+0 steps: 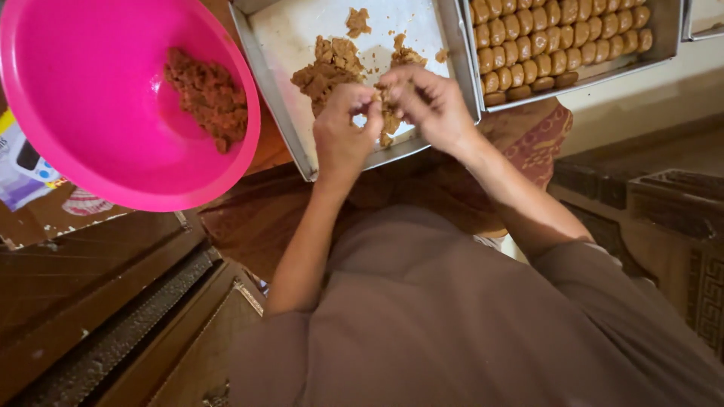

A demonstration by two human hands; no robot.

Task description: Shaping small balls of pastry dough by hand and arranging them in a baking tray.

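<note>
My left hand [343, 132] and my right hand [430, 102] meet over the near edge of a metal tray [283, 45]. Together they pinch and press a small piece of brown dough [388, 117] between the fingers. More clumps of the same brown dough [328, 68] lie spread on the tray's pale floor just beyond my hands. To the right stands a second metal tray [664, 34] packed with rows of small shaped brown dough pieces [554, 41].
A large pink plastic bowl [90, 105] at the left holds a lump of brown dough [207, 94]. Below it are papers and a small device [30, 162]. Dark carved wooden furniture [113, 324] lies at the lower left and right. My brown clothing fills the bottom.
</note>
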